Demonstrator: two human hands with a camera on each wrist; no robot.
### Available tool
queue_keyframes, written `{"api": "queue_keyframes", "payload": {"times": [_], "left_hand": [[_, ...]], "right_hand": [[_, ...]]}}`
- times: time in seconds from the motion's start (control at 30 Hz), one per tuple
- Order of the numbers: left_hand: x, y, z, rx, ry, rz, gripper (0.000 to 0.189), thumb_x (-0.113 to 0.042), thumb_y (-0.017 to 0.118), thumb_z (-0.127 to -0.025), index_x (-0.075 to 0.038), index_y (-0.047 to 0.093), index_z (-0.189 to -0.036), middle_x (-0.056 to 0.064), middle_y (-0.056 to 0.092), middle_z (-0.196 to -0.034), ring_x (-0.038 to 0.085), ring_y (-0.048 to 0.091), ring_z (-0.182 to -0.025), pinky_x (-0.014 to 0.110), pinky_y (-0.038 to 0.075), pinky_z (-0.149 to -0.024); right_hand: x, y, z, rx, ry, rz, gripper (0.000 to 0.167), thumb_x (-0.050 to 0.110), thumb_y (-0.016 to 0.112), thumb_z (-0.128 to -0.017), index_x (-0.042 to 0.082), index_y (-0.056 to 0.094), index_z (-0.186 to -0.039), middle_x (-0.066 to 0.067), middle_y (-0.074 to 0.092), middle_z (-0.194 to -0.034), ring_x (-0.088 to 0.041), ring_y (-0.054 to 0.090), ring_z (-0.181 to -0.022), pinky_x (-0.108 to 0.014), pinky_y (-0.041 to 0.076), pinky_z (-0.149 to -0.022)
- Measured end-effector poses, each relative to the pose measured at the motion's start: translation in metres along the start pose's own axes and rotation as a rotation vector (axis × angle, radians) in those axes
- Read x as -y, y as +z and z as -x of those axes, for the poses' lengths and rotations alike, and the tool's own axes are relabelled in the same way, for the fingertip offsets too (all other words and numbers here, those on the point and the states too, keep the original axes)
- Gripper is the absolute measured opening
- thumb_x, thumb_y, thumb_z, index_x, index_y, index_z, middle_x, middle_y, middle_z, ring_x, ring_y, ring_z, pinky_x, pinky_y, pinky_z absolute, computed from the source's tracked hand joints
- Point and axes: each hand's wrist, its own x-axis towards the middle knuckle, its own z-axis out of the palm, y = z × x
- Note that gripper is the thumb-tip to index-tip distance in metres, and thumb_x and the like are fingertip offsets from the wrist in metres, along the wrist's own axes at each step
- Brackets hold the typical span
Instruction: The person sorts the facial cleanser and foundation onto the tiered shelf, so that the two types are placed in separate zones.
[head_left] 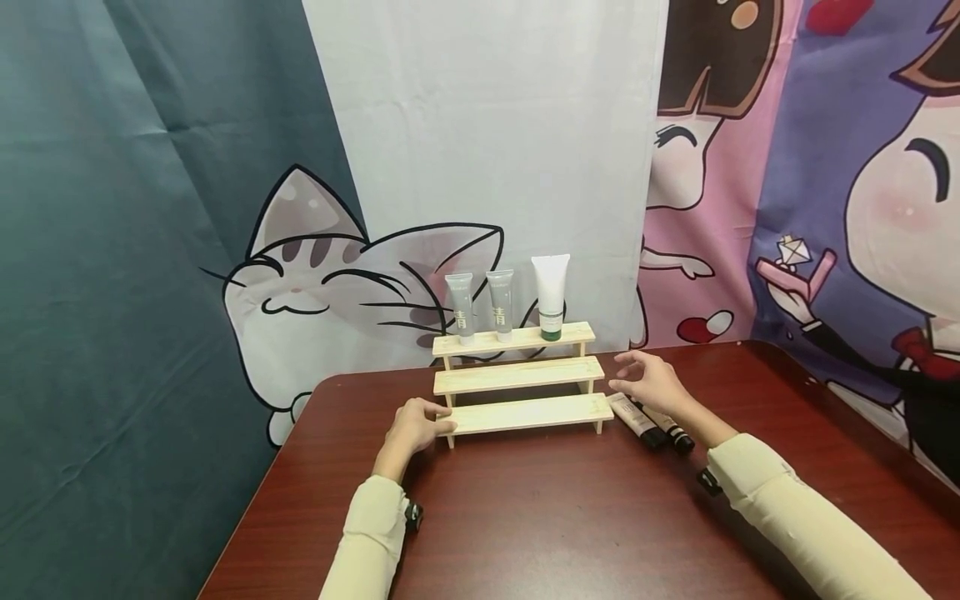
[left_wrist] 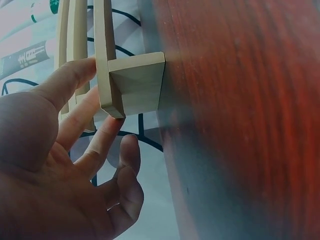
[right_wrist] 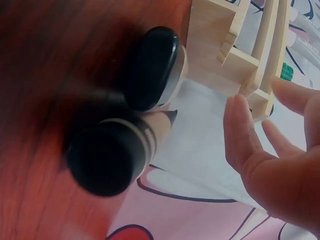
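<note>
A three-tier wooden display rack (head_left: 525, 414) stands on the table. My left hand (head_left: 414, 427) holds the left end of its lowest step, thumb on the board and fingertips at its end. The right hand (head_left: 656, 385) is held with fingers apart and slightly bent beside the rack's right end, nothing between them. Below it, a beige tube with a flat black cap (right_wrist: 152, 70) and another with a round black cap (right_wrist: 102, 157) lie side by side on the table. On the top step stand two translucent grey tubes (head_left: 461, 308) and a white tube with a green cap (head_left: 551, 296).
The dark red wooden table (head_left: 510, 517) ends just behind the rack. A printed cloth backdrop (head_left: 495, 125) with a cartoon cat and figures hangs behind it.
</note>
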Motion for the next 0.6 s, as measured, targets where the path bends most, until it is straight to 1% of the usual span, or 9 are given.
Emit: {"api": "queue_keyframes", "payload": {"times": [0.13,0.2,0.3,0.4,0.53,0.6], "left_hand": [[0.001,0.002,0.000,-0.005,0.005,0.006,0.024,-0.031,0.085,-0.080,-0.027,0.081,-0.103,0.013,0.064,-0.129,0.040,0.055,-0.122,0.058,0.050,-0.085],[0.002,0.002,0.001,-0.011,0.005,0.012,0.024,-0.031,0.085,-0.079,-0.028,0.081,-0.103,0.012,0.064,-0.130,0.040,0.055,-0.123,0.060,0.048,-0.086],[0.002,0.002,0.001,-0.025,0.003,0.025,0.024,-0.031,0.085,-0.079,-0.028,0.081,-0.102,0.011,0.064,-0.130,0.039,0.054,-0.124,0.062,0.046,-0.090],[0.004,0.002,0.002,-0.036,0.005,0.032,0.023,-0.031,0.085,-0.079,-0.028,0.081,-0.101,0.009,0.062,-0.131,0.040,0.053,-0.125,0.064,0.045,-0.091],[0.004,0.002,0.003,-0.030,0.018,0.028,0.022,-0.031,0.084,-0.080,-0.028,0.081,-0.102,0.009,0.061,-0.131,0.041,0.052,-0.126,0.064,0.044,-0.091],[0.003,0.001,0.004,-0.025,0.023,0.027,0.023,-0.031,0.084,-0.080,-0.027,0.081,-0.102,0.009,0.061,-0.131,0.041,0.052,-0.126,0.065,0.044,-0.091]], "right_hand": [[-0.002,-0.005,0.007,0.028,-0.016,0.058,0.040,0.013,0.080,-0.082,0.000,0.066,-0.118,-0.008,0.073,-0.091,-0.029,0.065,-0.092,-0.035,0.048,-0.069],[-0.003,-0.007,0.009,0.043,-0.010,0.064,0.038,0.012,0.080,-0.081,0.001,0.067,-0.115,-0.008,0.073,-0.090,-0.030,0.066,-0.092,-0.037,0.049,-0.071],[-0.004,-0.010,0.012,0.077,0.008,0.086,0.037,0.012,0.081,-0.079,0.001,0.068,-0.112,-0.008,0.073,-0.089,-0.027,0.067,-0.089,-0.040,0.050,-0.073],[-0.006,-0.010,0.015,0.128,0.016,0.114,0.036,0.013,0.081,-0.078,0.000,0.069,-0.110,-0.012,0.074,-0.091,-0.028,0.068,-0.088,-0.042,0.052,-0.074],[-0.008,-0.011,0.019,0.201,0.021,0.129,0.039,0.011,0.082,-0.076,-0.003,0.069,-0.110,-0.020,0.073,-0.096,-0.035,0.069,-0.093,-0.042,0.054,-0.073],[-0.008,-0.012,0.021,0.222,0.023,0.133,0.040,0.010,0.083,-0.075,-0.003,0.069,-0.110,-0.022,0.073,-0.096,-0.037,0.069,-0.094,-0.042,0.055,-0.073]]}}
